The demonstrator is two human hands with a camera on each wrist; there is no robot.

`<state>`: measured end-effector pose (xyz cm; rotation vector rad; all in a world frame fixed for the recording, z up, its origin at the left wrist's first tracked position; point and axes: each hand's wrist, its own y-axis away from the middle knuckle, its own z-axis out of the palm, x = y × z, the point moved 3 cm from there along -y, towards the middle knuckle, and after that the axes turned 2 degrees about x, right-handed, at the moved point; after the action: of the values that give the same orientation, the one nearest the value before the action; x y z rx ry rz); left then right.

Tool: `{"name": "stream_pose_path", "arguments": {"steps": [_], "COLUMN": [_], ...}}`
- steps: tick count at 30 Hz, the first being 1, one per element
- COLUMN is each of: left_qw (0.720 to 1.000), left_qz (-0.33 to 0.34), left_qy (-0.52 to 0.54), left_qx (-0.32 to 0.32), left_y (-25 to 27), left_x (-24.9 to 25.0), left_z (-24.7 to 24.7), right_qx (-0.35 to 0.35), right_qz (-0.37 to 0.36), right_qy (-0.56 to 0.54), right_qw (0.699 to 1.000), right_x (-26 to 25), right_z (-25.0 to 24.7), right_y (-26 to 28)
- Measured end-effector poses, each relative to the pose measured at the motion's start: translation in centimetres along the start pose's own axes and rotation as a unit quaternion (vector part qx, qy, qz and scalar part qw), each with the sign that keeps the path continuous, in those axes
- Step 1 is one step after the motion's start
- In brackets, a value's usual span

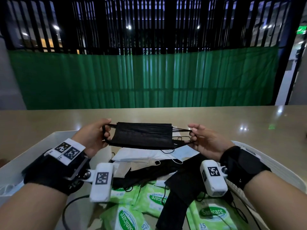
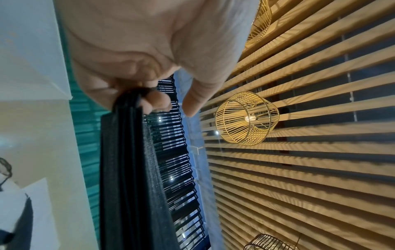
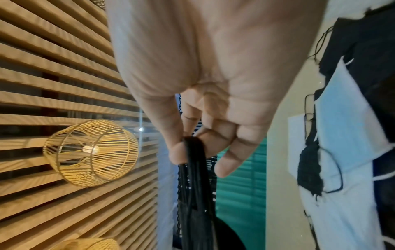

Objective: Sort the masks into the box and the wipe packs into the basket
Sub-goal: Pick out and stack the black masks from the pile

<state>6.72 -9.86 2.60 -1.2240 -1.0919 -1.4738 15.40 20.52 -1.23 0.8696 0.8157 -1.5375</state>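
- Nearest the camera: green plastic wipe packs [image 1: 154, 200] with white "Sanicare" labels, lying flat on the glossy beige desk [image 1: 232, 120]; loose black masks [image 1: 182, 185] drape over them.
- Just beyond the packs: a heap of white and pale-blue pleated masks [image 1: 146, 155] — ear loops tangled, touching the black ones.
- Left edge: a white plastic box [image 1: 29, 156], wall only partly in view. Right edge: a white slotted basket [image 1: 272, 165], rim showing beside the right wrist.
- Above the heap, clear of the desk: a stack of black pleated face masks [image 1: 143, 136], held level and stretched between both hands.
- Left hand [image 1: 94, 136]: fingers [image 2: 157, 101] curled and grasping the stack's left-side ear loops; thumb extended.
- Right hand [image 1: 206, 141]: thumb and fingers [image 3: 215, 137] pinched on the bundled black ear loops at the right side — the other fingers hang loosely curled.
- Both wrists carry black straps with white camera housings bearing square printed tags.
- Far side: green corrugated panel [image 1: 142, 80] behind the desk, dark vertical bars above it.
- Wrist views: wooden ceiling slats and woven wire lampshades [image 2: 246, 118] overhead.
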Motion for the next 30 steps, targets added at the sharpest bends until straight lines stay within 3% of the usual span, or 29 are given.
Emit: {"name": "stream_pose_path", "arguments": {"steps": [3, 9, 14, 22, 27, 30], "left_qw": [0.999, 0.986, 0.976, 0.967, 0.949, 0.928], "left_qz": [0.037, 0.136, 0.166, 0.107, 0.121, 0.127], "left_qy": [0.012, -0.006, -0.004, -0.029, -0.062, -0.14], "left_qx": [0.029, 0.091, 0.138, 0.23, 0.285, 0.32], "left_y": [-0.2, -1.4, -3.5, -7.8, -8.5, -7.8], "left_x": [1.0, 6.4, 9.3, 4.6, 1.9, 1.6], "left_z": [-1.6, -7.1, -12.0, -18.0, -19.7, -19.7], "right_qx": [-0.011, -0.049, -0.074, -0.074, -0.093, -0.099], "right_qz": [-0.022, 0.011, 0.022, 0.059, 0.096, 0.101], "right_qy": [0.011, 0.13, 0.158, 0.229, 0.268, 0.297], "right_qw": [1.0, 0.99, 0.984, 0.969, 0.954, 0.944], "right_x": [-0.5, 0.9, 2.7, 5.4, 7.0, 7.7], "right_z": [2.6, 8.3, 13.8, 17.5, 18.3, 18.7], "right_y": [-0.4, -1.7, -3.3, -5.9, -7.1, -8.0]}}
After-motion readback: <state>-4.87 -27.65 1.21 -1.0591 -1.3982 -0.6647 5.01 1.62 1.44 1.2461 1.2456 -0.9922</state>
